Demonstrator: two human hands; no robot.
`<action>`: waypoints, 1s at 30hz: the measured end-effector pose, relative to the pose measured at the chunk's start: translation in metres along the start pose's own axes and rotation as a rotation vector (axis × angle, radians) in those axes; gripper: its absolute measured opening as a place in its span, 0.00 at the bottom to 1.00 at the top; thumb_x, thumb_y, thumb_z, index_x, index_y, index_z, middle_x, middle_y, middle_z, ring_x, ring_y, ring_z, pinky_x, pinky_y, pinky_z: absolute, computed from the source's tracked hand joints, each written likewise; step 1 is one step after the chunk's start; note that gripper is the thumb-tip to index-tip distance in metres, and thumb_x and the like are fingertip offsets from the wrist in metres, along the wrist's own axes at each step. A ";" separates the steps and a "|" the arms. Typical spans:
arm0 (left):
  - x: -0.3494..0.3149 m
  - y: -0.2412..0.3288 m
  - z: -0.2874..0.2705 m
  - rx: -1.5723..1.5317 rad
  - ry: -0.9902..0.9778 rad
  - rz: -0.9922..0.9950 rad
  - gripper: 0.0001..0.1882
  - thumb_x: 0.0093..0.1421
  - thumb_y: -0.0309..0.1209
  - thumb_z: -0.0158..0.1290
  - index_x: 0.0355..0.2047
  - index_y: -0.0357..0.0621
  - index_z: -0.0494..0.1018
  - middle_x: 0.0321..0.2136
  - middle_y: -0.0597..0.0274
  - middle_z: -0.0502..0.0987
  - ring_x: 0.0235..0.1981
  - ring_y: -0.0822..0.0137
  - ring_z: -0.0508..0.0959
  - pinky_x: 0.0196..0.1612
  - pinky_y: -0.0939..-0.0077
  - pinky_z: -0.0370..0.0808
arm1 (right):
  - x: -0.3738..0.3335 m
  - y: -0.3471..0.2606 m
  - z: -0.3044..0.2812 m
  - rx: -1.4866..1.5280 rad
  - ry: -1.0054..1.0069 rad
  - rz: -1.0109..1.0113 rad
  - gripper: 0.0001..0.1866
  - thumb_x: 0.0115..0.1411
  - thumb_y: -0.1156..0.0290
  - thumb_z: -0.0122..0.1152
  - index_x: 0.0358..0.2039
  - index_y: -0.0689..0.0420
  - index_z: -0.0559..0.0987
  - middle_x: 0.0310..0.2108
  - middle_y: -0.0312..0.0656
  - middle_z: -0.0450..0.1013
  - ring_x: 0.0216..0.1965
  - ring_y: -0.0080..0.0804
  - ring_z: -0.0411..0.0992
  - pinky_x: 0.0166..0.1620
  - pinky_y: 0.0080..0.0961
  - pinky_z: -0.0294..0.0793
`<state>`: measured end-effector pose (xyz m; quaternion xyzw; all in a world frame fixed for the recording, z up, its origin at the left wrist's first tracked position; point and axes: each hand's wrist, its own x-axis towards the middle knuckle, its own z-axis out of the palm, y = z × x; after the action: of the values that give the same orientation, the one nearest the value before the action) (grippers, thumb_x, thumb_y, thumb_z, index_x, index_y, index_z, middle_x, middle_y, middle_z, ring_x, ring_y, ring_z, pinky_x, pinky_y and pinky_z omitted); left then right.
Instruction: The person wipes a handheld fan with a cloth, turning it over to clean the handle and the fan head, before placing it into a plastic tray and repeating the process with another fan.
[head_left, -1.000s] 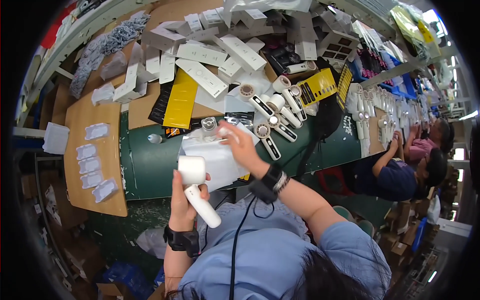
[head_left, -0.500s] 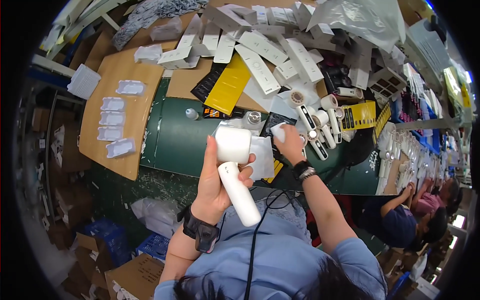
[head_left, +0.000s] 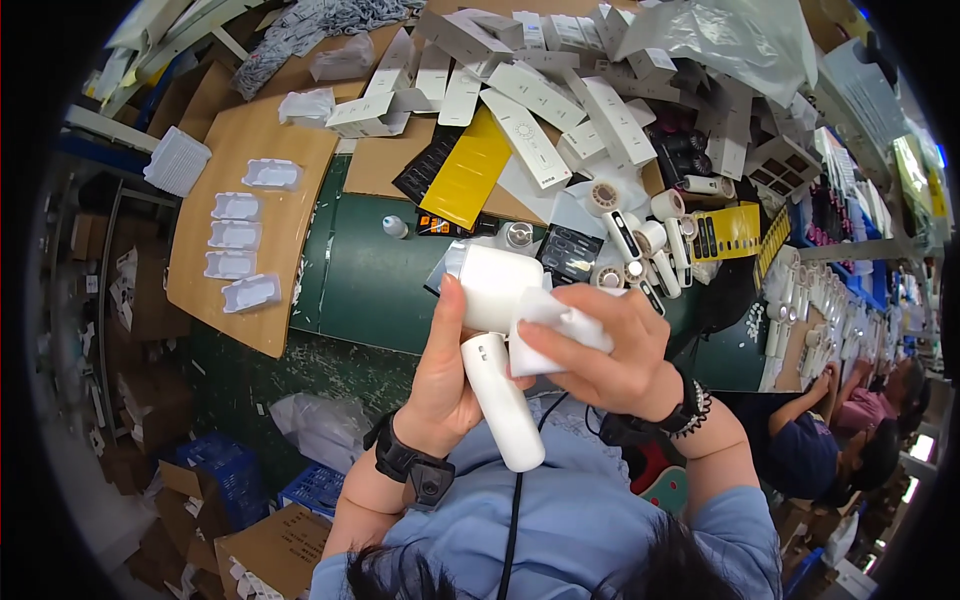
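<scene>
left hand (head_left: 445, 385): grip closed round white hair dryer (head_left: 495, 340) | right hand (head_left: 615, 350): grip pinching white cloth (head_left: 555, 325) against dryer | above green table (head_left: 365, 275)

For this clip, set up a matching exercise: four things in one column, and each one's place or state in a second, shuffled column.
Things:
1. hair dryer
2. white cloth
3. yellow sheet
4. small trays

Places or states:
A. in a row on the wooden board at the left
B. flat on the bench past the hands
C. held by the left hand
D. pressed to the dryer by the right hand

Pairs: 1-C, 2-D, 3-B, 4-A
</scene>
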<state>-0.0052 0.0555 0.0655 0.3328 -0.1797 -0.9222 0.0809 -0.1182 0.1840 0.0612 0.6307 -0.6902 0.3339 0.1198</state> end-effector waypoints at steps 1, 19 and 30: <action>0.002 -0.001 -0.008 -0.032 -0.101 -0.022 0.33 0.58 0.62 0.37 0.50 0.47 0.64 0.33 0.60 0.72 0.19 0.71 0.71 0.21 0.77 0.69 | 0.004 0.006 0.000 -0.020 0.014 0.003 0.22 0.38 0.72 0.65 0.39 0.47 0.81 0.40 0.42 0.71 0.30 0.32 0.67 0.29 0.20 0.65; 0.001 0.004 -0.009 -0.145 -0.360 -0.138 0.36 0.57 0.65 0.35 0.46 0.45 0.67 0.30 0.58 0.71 0.18 0.71 0.68 0.20 0.78 0.68 | 0.005 0.024 -0.003 0.222 0.224 0.179 0.24 0.35 0.78 0.66 0.39 0.49 0.81 0.41 0.45 0.70 0.35 0.35 0.70 0.31 0.23 0.67; 0.000 0.001 -0.003 -0.156 -0.264 -0.113 0.35 0.56 0.64 0.38 0.48 0.48 0.65 0.32 0.62 0.73 0.19 0.73 0.71 0.21 0.80 0.70 | 0.003 0.005 -0.007 0.070 0.010 -0.019 0.20 0.39 0.65 0.70 0.37 0.49 0.81 0.43 0.45 0.70 0.36 0.37 0.71 0.36 0.26 0.68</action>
<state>-0.0031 0.0541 0.0637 0.2109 -0.0979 -0.9721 0.0301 -0.1256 0.1859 0.0666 0.6393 -0.6717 0.3596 0.1043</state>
